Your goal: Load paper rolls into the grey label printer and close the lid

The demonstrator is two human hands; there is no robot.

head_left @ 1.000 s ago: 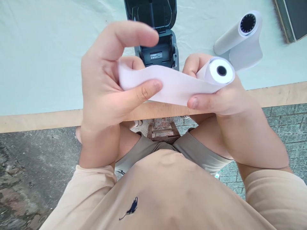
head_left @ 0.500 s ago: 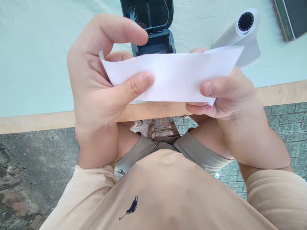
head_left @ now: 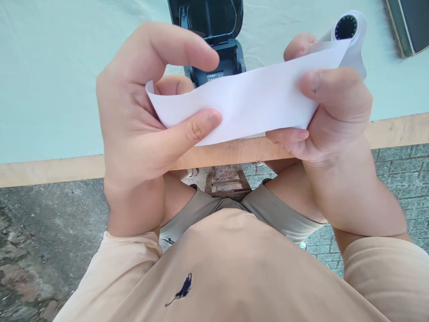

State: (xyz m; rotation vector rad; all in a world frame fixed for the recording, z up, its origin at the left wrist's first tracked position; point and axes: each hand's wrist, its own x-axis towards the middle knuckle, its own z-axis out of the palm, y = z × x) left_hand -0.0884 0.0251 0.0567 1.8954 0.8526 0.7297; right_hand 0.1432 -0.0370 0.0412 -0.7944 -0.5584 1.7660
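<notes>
One paper strip [head_left: 258, 94], white, held up btwn L hand [head_left: 134, 112] and R hand [head_left: 342, 103], over near edge of table [head_left: 50, 171]. At L end, pinched w/ thumb in front and fingers behind, pointing finger bent and off the paper. At R end, pinched the same way. Behind, on pale cloth [head_left: 50, 80]: dark box [head_left: 217, 31] w/ lid up, white roll [head_left: 348, 27] w/ black middle, partly hidden.

The left hand [head_left: 134, 116] and right hand [head_left: 342, 109] are holding one white paper strip [head_left: 256, 96]; behind it, a dark device [head_left: 226, 47] is standing open.
</notes>
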